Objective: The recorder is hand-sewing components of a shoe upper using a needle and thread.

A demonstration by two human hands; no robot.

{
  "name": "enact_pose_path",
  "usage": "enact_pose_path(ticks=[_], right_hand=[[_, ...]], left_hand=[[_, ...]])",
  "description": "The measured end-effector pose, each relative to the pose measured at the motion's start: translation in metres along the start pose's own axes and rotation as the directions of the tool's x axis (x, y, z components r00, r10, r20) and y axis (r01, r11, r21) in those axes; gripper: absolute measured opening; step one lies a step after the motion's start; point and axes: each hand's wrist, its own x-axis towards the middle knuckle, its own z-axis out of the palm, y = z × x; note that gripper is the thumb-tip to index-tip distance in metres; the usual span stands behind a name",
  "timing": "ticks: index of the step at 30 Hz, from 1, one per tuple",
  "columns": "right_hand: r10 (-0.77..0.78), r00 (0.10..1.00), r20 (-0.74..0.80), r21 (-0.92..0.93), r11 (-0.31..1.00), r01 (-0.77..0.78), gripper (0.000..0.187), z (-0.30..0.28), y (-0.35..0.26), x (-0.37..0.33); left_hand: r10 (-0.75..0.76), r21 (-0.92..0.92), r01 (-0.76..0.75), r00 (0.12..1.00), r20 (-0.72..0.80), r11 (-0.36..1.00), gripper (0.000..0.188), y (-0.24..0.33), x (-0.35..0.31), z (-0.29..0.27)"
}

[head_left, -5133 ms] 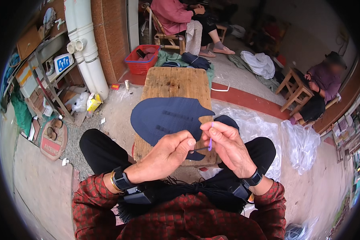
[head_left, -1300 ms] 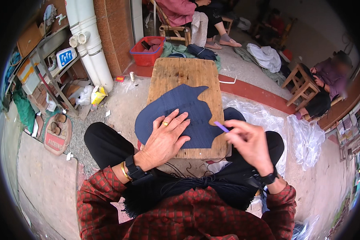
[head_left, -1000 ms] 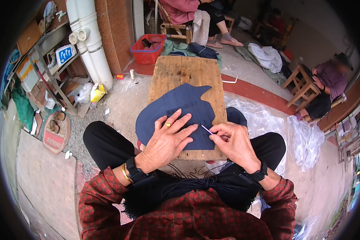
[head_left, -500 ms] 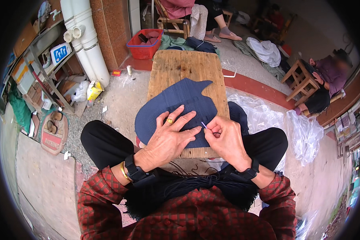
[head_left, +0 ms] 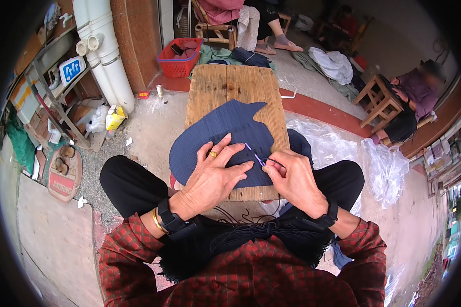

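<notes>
A dark blue, textured shoe-upper-like piece point(head_left: 210, 130) lies flat, with a curved notch at its far right edge. My left hand point(head_left: 212, 171) rests open on it, fingers spread, a ring on one finger. At the piece's right side, my right hand point(head_left: 294, 176) is closed in a pinch on a thin purple strand point(head_left: 258, 159). The strand runs slantwise across the blue surface with a short break, dipping out of sight there. A dark cord point(head_left: 276, 162) loops between the right fingers; how it joins the strand is hidden.
The piece lies on a wooden bench point(head_left: 205, 82) before my knees. Dark cords point(head_left: 241, 217) hang at my lap. A red basket point(head_left: 179, 66) stands beyond, left; clear plastic sheeting point(head_left: 328, 143) lies right. A person point(head_left: 420, 97) sits by a wooden stool point(head_left: 379, 102).
The purple strand now shows much longer, reaching up toward my left fingertips. My right hand has shifted slightly right and down; my left hand stays on the blue piece.
</notes>
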Motion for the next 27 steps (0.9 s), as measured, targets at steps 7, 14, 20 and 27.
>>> enact_pose_path(ticks=[7, 14, 20, 27], right_hand=[[0.042, 0.999, -0.013, 0.075, 0.996, -0.041, 0.014, 0.011, 0.010, 0.014], [0.146, 0.820, 0.553, 0.234, 0.918, -0.321, 0.027, -0.032, 0.027, 0.054], [0.098, 0.852, 0.515, 0.322, 0.899, -0.298, 0.028, -0.040, 0.023, 0.097], [0.006, 0.914, 0.405, -0.283, 0.952, 0.119, 0.023, 0.006, -0.007, 0.092]], left_hand=[[0.037, -0.017, -0.037, 0.999, -0.005, 0.999, 0.034, -0.004, 0.001, 0.001], [0.059, -0.025, -0.059, 0.998, 0.031, 0.998, 0.033, -0.004, 0.001, -0.003], [0.084, -0.008, -0.083, 0.995, 0.047, 0.996, 0.035, -0.003, 0.003, -0.005], [0.059, -0.075, -0.056, 0.998, 0.028, 0.996, 0.033, -0.005, 0.002, -0.003]])
